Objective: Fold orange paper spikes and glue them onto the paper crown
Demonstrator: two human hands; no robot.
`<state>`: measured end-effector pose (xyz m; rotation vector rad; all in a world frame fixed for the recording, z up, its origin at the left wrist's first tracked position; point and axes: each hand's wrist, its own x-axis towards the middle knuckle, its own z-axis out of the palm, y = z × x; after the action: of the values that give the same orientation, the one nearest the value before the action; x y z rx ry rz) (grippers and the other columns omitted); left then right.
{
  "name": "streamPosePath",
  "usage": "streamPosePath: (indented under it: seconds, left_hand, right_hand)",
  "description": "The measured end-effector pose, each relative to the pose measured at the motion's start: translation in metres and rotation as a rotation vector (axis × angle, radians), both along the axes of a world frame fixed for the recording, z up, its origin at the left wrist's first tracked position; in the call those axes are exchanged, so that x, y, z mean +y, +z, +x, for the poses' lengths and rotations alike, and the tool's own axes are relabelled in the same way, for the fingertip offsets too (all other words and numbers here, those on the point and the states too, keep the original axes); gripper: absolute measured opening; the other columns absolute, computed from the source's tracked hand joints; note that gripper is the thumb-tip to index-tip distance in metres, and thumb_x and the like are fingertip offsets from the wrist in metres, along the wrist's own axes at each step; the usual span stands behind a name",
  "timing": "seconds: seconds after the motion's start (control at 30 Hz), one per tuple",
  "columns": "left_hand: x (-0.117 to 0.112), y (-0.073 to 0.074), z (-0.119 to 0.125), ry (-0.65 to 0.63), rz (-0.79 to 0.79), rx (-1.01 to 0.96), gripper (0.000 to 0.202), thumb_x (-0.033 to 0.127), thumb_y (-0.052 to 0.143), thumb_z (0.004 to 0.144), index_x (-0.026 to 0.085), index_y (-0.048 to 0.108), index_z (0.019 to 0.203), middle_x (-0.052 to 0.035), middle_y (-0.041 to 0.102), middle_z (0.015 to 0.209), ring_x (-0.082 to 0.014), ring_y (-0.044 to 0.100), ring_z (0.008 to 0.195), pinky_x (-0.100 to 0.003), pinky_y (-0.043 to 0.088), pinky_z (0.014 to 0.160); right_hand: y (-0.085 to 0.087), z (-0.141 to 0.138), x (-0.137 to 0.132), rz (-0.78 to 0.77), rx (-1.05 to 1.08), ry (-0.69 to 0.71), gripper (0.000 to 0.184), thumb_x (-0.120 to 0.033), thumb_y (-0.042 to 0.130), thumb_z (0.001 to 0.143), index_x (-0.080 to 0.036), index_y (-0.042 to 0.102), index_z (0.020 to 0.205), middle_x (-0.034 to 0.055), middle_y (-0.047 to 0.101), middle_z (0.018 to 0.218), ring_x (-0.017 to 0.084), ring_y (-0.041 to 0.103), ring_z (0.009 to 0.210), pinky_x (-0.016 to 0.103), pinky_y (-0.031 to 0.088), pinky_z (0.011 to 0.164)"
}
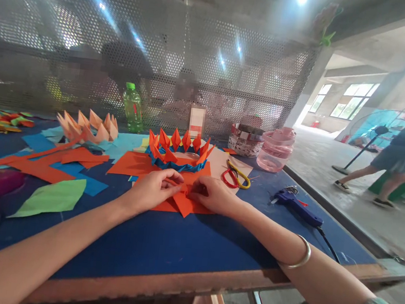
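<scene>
A piece of orange paper (184,206) with a pointed lower corner lies between my hands, its upper part hidden by fingers. My left hand (156,186) pinches it from the left, thumb and forefinger close together. From the other side my right hand (214,195) grips it with curled fingers. Just beyond stands a ring of folded paper points, an orange-and-blue paper crown (178,156), touched by neither hand. Flat orange sheets (128,164) lie under the crown and my hands.
At left are a peach paper crown (88,127), orange scraps (47,166) and a green sheet (51,197). A green bottle (133,110) stands behind. To the right are scissors (236,174), a woven basket (245,141), a pink water container (276,150) and a blue glue gun (298,207). A person (404,141) walks beyond.
</scene>
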<state>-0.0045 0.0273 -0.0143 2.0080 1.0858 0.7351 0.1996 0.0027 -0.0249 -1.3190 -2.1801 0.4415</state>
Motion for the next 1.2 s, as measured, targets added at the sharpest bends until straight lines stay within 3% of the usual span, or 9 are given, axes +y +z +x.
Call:
streamPosePath:
  seconds: [0.17, 0.33, 0.47, 0.57, 0.67, 0.83, 0.97, 1.1, 1.2]
  left_hand:
    - [-0.002, 0.003, -0.001, -0.013, 0.018, 0.031, 0.025, 0.038, 0.06, 0.069, 0.019, 0.065, 0.085, -0.0042, 0.068, 0.084, -0.0211, 0.065, 0.076, -0.032, 0.05, 0.069]
    - [-0.005, 0.006, -0.003, 0.103, 0.204, 0.057, 0.024, 0.038, 0.057, 0.071, 0.017, 0.066, 0.073, -0.0065, 0.065, 0.085, -0.0211, 0.064, 0.073, -0.034, 0.05, 0.069]
    - [-0.012, 0.011, -0.002, 0.115, 0.231, 0.056, 0.027, 0.04, 0.056, 0.076, 0.017, 0.069, 0.076, -0.0068, 0.068, 0.086, -0.0223, 0.066, 0.081, -0.034, 0.05, 0.077]
    - [-0.017, 0.014, -0.001, 0.082, 0.256, 0.057, 0.029, 0.038, 0.051, 0.082, 0.017, 0.07, 0.078, -0.0066, 0.07, 0.087, -0.0224, 0.066, 0.084, -0.034, 0.049, 0.079]
    - [-0.018, 0.015, 0.0, 0.054, 0.284, 0.055, 0.027, 0.035, 0.049, 0.085, 0.018, 0.069, 0.079, -0.0055, 0.07, 0.087, -0.0218, 0.065, 0.085, -0.034, 0.049, 0.08]
    - [-0.019, 0.014, 0.0, 0.029, 0.276, 0.006, 0.023, 0.027, 0.049, 0.085, 0.017, 0.069, 0.082, -0.0056, 0.068, 0.089, -0.0202, 0.065, 0.085, -0.033, 0.05, 0.08]
    - [-0.021, 0.014, -0.001, 0.003, 0.333, -0.012, 0.018, 0.021, 0.05, 0.082, 0.017, 0.066, 0.089, -0.0062, 0.064, 0.096, -0.0191, 0.064, 0.087, -0.032, 0.053, 0.078]
    - [-0.018, 0.012, -0.006, 0.007, 0.543, 0.181, 0.03, 0.018, 0.059, 0.075, 0.017, 0.06, 0.105, -0.009, 0.058, 0.113, -0.026, 0.058, 0.107, -0.042, 0.048, 0.091]
    - [-0.015, 0.01, -0.009, -0.004, 0.586, 0.342, 0.021, 0.018, 0.06, 0.075, 0.019, 0.06, 0.096, -0.008, 0.062, 0.106, -0.0277, 0.058, 0.104, -0.043, 0.046, 0.09]
  right_hand:
    - [0.002, -0.003, -0.001, 0.016, 0.027, -0.024, 0.008, -0.02, 0.058, 0.086, -0.017, 0.064, 0.084, 0.0015, 0.068, 0.078, 0.012, 0.058, 0.069, 0.023, 0.038, 0.061]
    - [0.01, -0.008, -0.01, 0.163, 0.091, -0.004, 0.021, -0.036, 0.06, 0.088, -0.016, 0.059, 0.084, 0.003, 0.064, 0.084, 0.013, 0.056, 0.076, 0.025, 0.042, 0.068]
    - [0.015, -0.013, -0.02, 0.214, 0.034, 0.084, 0.033, -0.042, 0.072, 0.078, -0.017, 0.057, 0.093, 0.0048, 0.061, 0.094, 0.017, 0.057, 0.086, 0.029, 0.045, 0.077]
    - [0.015, -0.017, -0.025, 0.229, -0.061, 0.1, 0.047, -0.036, 0.077, 0.072, -0.017, 0.053, 0.107, 0.0082, 0.059, 0.105, 0.021, 0.057, 0.096, 0.034, 0.046, 0.084]
    - [0.013, -0.018, -0.025, 0.263, -0.124, 0.115, 0.036, -0.021, 0.069, 0.078, -0.017, 0.053, 0.11, 0.0089, 0.06, 0.107, 0.021, 0.057, 0.098, 0.034, 0.046, 0.085]
    - [0.01, -0.014, -0.022, 0.329, -0.182, 0.09, 0.031, 0.0, 0.053, 0.078, -0.016, 0.059, 0.103, 0.007, 0.066, 0.101, 0.021, 0.058, 0.096, 0.03, 0.044, 0.082]
    - [0.012, -0.009, -0.018, 0.336, -0.145, 0.032, 0.028, 0.003, 0.048, 0.079, -0.016, 0.062, 0.092, 0.0064, 0.067, 0.095, 0.018, 0.061, 0.086, 0.026, 0.042, 0.072]
    - [0.014, -0.004, -0.014, 0.361, -0.025, 0.084, 0.03, 0.008, 0.046, 0.072, -0.016, 0.06, 0.083, 0.0037, 0.065, 0.087, 0.015, 0.06, 0.082, 0.023, 0.042, 0.073]
    - [0.012, -0.001, -0.01, 0.337, 0.037, 0.184, 0.034, 0.01, 0.041, 0.066, -0.017, 0.058, 0.08, 0.0021, 0.062, 0.084, 0.014, 0.059, 0.08, 0.022, 0.043, 0.073]
